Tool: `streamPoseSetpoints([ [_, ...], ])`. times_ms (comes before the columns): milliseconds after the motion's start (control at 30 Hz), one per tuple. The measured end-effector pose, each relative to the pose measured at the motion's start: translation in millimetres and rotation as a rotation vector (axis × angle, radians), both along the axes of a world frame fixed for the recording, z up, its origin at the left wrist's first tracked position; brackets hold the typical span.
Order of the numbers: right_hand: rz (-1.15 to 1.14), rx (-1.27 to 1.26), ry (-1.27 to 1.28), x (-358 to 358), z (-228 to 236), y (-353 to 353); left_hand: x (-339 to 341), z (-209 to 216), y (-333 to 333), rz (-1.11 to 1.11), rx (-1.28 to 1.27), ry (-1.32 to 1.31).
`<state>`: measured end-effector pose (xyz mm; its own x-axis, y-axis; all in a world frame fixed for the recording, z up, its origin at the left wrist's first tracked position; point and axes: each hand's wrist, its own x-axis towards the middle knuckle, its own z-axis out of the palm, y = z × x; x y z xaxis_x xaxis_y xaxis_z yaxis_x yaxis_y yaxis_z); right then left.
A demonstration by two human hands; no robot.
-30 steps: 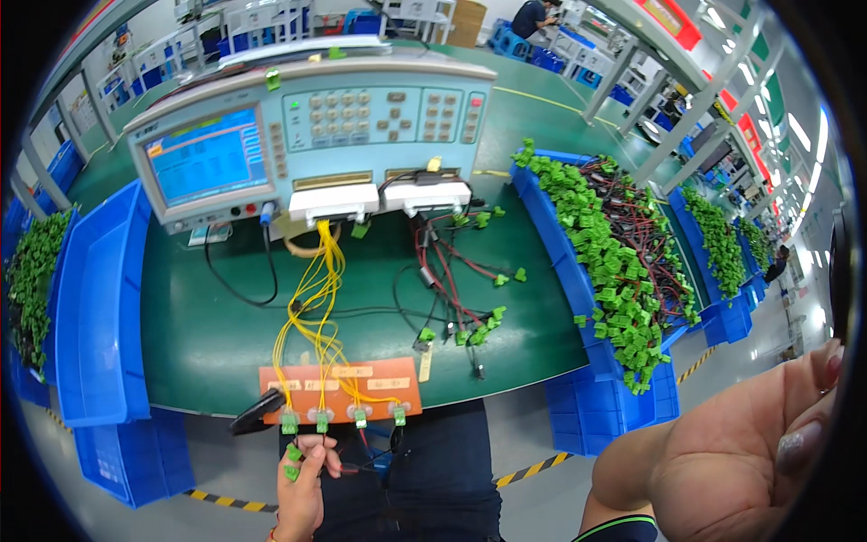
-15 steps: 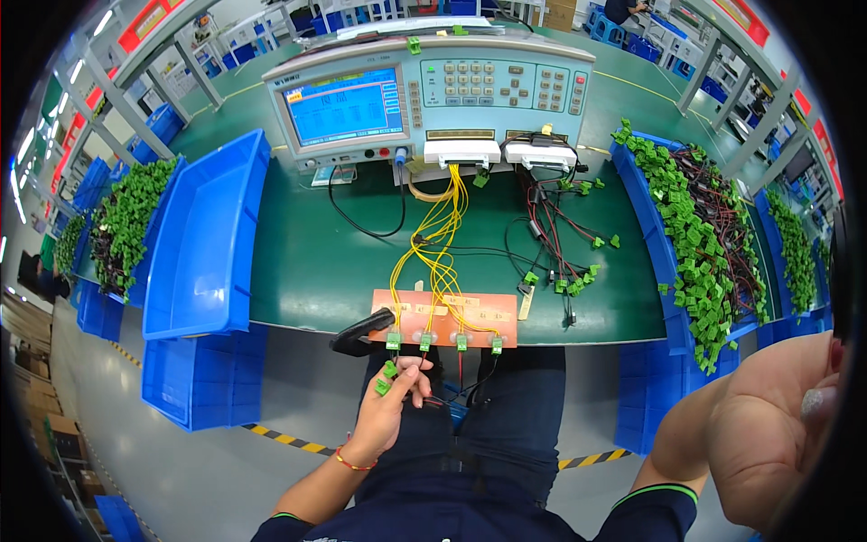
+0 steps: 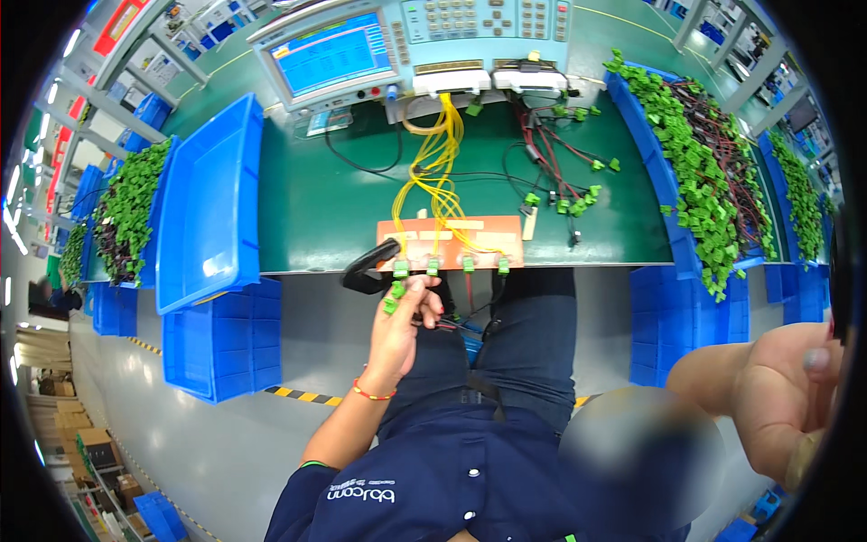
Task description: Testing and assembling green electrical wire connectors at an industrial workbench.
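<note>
My left hand (image 3: pixel 397 330) is closed on a wire lead, with small green terminal connectors (image 3: pixel 391 303) sticking out by the thumb. It is just below an orange-brown test board (image 3: pixel 450 237) at the bench's near edge. Several green sockets (image 3: pixel 433 266) line the board's front, and yellow wires (image 3: pixel 442 172) run from them to a bench tester (image 3: pixel 483 36). Dark wires hang below the board beside my left hand. A black handle-like part (image 3: pixel 368 266) is at the board's left end. My right hand (image 3: pixel 777 397) is raised at the far right; the rim cuts off its fingers.
An empty-looking blue tray (image 3: pixel 212 208) stands at the bench's left. At the right, a blue bin (image 3: pixel 666 217) is heaped with green connectors and dark red wires. Loose leads (image 3: pixel 551 172) lie right of the yellow wires. A blurred round shape (image 3: pixel 646 452) covers part of the lower right.
The view has tilted down, so the bench sits higher in the picture and more of my shirt shows. My left hand still holds the lead by the board. The blurred round shape has appeared.
</note>
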<state>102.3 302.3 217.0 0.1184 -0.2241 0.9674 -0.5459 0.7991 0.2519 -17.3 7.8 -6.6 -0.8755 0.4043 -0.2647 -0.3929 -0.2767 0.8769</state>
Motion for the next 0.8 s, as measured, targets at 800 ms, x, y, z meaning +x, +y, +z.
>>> streamPoseSetpoints([
  [800, -0.621, -0.528, -1.242, -54.9, -78.9, 252.3, 46.2, 1.7, -15.0, -0.290, 0.159, -0.382],
])
